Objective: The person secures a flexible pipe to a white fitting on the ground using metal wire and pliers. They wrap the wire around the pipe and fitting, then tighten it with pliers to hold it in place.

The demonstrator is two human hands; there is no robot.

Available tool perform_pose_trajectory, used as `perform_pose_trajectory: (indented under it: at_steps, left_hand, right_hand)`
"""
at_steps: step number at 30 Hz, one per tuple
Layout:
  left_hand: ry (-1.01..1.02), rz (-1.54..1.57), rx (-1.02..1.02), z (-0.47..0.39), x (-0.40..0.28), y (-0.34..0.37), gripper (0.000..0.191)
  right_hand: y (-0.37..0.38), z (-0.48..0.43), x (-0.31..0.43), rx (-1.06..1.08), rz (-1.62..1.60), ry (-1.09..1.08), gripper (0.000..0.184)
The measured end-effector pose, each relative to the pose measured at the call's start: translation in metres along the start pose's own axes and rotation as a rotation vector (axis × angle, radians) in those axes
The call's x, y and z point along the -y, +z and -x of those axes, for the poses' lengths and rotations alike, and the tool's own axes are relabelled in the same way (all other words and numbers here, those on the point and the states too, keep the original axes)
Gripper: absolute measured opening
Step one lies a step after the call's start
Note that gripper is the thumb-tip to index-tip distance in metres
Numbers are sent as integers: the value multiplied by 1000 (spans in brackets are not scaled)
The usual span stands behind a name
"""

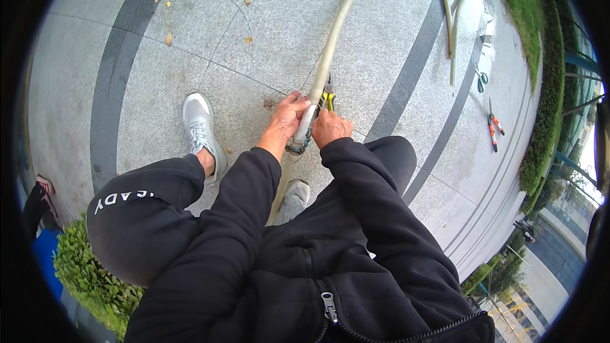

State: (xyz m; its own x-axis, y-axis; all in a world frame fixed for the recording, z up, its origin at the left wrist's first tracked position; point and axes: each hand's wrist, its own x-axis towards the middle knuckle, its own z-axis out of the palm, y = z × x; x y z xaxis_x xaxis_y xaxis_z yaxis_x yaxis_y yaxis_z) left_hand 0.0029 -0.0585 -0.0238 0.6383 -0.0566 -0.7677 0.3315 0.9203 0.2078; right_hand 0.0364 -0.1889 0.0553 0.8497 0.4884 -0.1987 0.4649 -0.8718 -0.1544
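Observation:
A long cream-coloured hose (336,33) runs down the paving to a white pipe piece (305,121) between my hands. My left hand (287,116) grips the joint where hose and pipe meet, with thumb and fingers on it. Just below, wire binding (296,147) wraps the pipe's lower end, where another hose length (284,176) continues between my legs. Close against the pipe's right side, my right hand (332,128) is curled; what its fingers hold is hidden. Pliers with yellow-and-black handles (328,97) show just beyond that hand, jaws pointing away from me.
More hose lengths (450,24) lie at upper right by wet paving. Green-handled scissors (481,79) and orange-handled shears (493,126) rest nearby. A thin wire (251,33) curves over the stone slabs. A bush (93,271) and another person's shoe (46,184) are at left.

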Motion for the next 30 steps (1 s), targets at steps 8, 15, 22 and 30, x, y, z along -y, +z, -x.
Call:
perform_pose_trajectory:
  at_steps: [8, 15, 22, 30]
  left_hand:
    - [-38, -3, 41, 6, -7, 9, 80]
    - [5, 1, 39, 9, -8, 14, 75]
    - [36, 62, 25, 10, -13, 20, 60]
    - [320, -209, -120, 32, 4, 37, 42]
  right_hand:
    - [-27, -18, -17, -9, -73, -117, 18]
    - [-40, -23, -21, 77, -84, -127, 18]
    - [-51, -27, -21, 111, -100, -77, 23]
    - [-71, -38, 3, 333, -53, 202, 38]
